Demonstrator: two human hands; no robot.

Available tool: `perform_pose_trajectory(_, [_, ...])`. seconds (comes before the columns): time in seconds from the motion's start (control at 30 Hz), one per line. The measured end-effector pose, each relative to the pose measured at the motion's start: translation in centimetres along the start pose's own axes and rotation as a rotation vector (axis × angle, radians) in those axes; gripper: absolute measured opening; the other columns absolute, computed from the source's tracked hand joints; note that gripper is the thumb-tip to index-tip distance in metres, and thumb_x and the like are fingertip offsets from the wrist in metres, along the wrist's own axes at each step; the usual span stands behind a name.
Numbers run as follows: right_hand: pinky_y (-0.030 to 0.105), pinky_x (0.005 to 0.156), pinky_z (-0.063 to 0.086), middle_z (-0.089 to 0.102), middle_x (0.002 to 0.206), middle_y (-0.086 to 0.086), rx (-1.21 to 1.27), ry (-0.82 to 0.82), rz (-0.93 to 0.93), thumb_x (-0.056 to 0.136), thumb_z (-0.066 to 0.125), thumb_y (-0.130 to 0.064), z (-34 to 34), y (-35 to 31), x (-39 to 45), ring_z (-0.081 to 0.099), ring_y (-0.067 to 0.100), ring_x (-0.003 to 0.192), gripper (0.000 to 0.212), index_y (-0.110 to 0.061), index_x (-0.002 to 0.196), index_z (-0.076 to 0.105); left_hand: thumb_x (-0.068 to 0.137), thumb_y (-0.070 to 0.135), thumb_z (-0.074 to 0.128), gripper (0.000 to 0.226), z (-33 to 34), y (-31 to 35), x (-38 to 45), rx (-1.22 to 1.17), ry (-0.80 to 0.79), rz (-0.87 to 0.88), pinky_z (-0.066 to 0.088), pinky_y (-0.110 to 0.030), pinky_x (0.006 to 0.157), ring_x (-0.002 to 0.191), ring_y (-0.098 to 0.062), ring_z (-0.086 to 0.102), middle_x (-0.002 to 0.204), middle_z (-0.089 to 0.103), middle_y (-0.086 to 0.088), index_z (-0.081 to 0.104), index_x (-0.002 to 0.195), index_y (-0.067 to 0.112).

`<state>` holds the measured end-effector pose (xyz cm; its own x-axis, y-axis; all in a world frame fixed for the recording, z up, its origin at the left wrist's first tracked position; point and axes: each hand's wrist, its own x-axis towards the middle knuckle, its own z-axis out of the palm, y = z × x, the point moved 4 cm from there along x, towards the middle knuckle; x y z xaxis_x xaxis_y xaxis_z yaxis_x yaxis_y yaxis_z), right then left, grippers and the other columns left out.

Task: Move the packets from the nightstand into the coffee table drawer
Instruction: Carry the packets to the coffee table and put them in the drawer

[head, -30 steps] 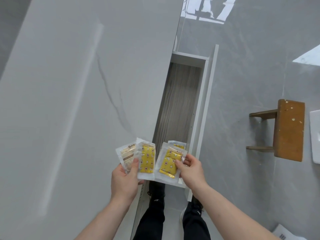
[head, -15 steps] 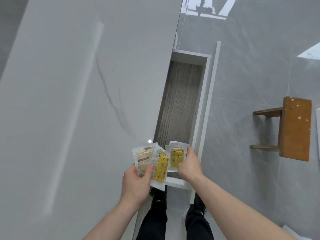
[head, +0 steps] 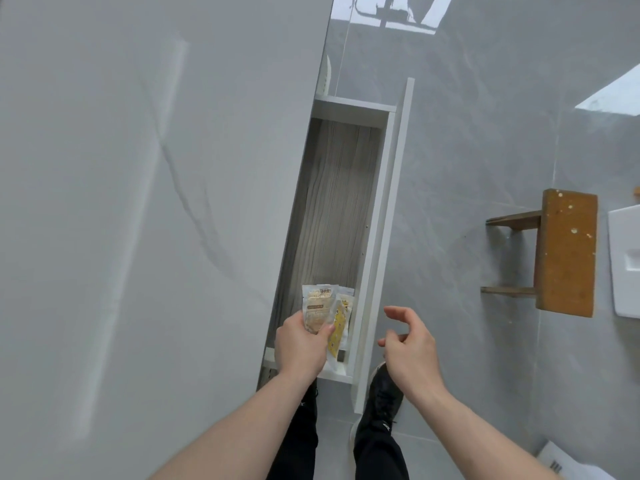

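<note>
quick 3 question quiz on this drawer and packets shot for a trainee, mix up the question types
1. True or false: the right hand is gripping a packet.
2. Multiple choice: the packets held by the left hand are (A) over the near end of the open drawer, (B) on the wooden stool, (C) lying on the floor.
3. Fill in the gap: the drawer's bottom has a grey ____-grain look.

Key
1. False: its fingers are loosely curled over the drawer's front panel and hold nothing.
2. A: the left hand pinches a beige packet and a yellow one above the drawer's near end.
3. Wood.
</note>
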<state>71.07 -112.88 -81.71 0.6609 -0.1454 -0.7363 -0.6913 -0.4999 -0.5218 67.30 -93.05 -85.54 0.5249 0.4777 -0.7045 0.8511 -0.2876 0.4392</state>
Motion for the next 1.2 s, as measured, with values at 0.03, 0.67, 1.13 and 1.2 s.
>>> perform_pose_trajectory(0.03, [0.021, 0.052, 0.05, 0.069, 0.108, -0.002, 0.01, -0.007, 0.008, 0.1, 0.049, -0.005, 0.0, 0.2, 0.2, 0.057, 0.008, 0.056, 0.041, -0.035, 0.126, 0.058, 0.081, 0.04, 0.085, 0.022, 0.3, -0.1, 0.4, 0.099, 0.008, -0.006, 0.058, -0.03, 0.073, 0.088, -0.01, 0.07, 0.089, 0.073, 0.018, 0.072, 0.099, 0.034])
perform_pose_trajectory(0.67, [0.034, 0.067, 0.061, 0.055, 0.119, -0.024, -0.041, -0.072, 0.013, 0.096, 0.049, -0.006, 1.2, -0.9, 0.2, 0.073, 0.014, 0.085, 0.041, -0.038, 0.122, 0.056, 0.096, 0.027, 0.058, 0.026, 2.1, -0.6, 1.8, 0.447, -0.202, 0.092, 0.057, -0.041, 0.087, 0.102, -0.022, 0.068, 0.111, 0.073, 0.009, 0.057, 0.12, 0.038])
perform_pose_trajectory(1.13, [0.032, 0.089, 0.059, 0.045, 0.146, -0.019, -0.247, -0.141, -0.056, 0.095, 0.051, -0.011, -0.3, -2.8, -6.1, 0.066, 0.004, 0.1, 0.058, -0.034, 0.148, 0.044, 0.096, 0.016, 0.05, 0.062, -5.6, 1.3, -6.1, 0.665, -0.404, 0.389, 0.033, -0.032, 0.12, 0.142, -0.017, 0.04, 0.159, 0.035, 0.009, 0.038, 0.155, 0.028])
perform_pose_trajectory(1.2, [0.035, 0.113, 0.045, 0.027, 0.164, -0.015, -0.376, -0.237, -0.076, 0.097, 0.052, -0.013, -1.2, -4.2, -8.9, 0.05, 0.013, 0.136, 0.066, -0.032, 0.157, 0.034, 0.096, 0.019, 0.048, 0.058, -9.3, 2.3, -8.7, 0.684, -0.329, 0.398, 0.03, -0.032, 0.121, 0.143, -0.016, 0.038, 0.16, 0.035, 0.008, 0.041, 0.153, 0.029])
